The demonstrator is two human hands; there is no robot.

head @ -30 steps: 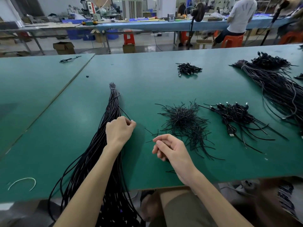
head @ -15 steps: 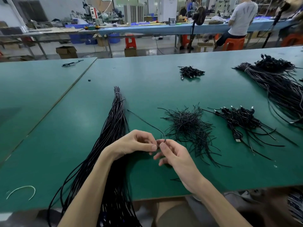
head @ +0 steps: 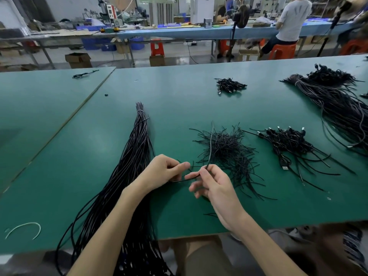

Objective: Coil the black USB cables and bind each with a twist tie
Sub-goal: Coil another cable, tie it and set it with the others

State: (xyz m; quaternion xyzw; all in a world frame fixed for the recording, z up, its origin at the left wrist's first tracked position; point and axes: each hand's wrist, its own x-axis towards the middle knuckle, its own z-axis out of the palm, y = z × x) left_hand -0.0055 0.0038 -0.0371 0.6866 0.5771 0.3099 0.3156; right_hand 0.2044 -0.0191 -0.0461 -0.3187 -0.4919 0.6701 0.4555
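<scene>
A long bundle of black USB cables (head: 135,148) lies on the green table (head: 179,104), tied near its far tip and hanging over the front edge. My left hand (head: 161,172) pinches one black cable (head: 210,144) pulled from it. My right hand (head: 213,184) pinches the same cable a little further along; its free end rises up and away over the heap of black twist ties (head: 227,150). The two hands sit close together just right of the bundle.
Bound coils with USB plugs lie at right (head: 288,140). A small coil pile (head: 229,85) sits further back. A big loose cable mass (head: 338,100) fills the far right. A white tie scrap (head: 23,229) lies front left. A person sits at a bench behind.
My left hand left the bundle with one cable and met my right hand in front of me. The cable's free end has swung from lying leftward to pointing up over the twist ties.
</scene>
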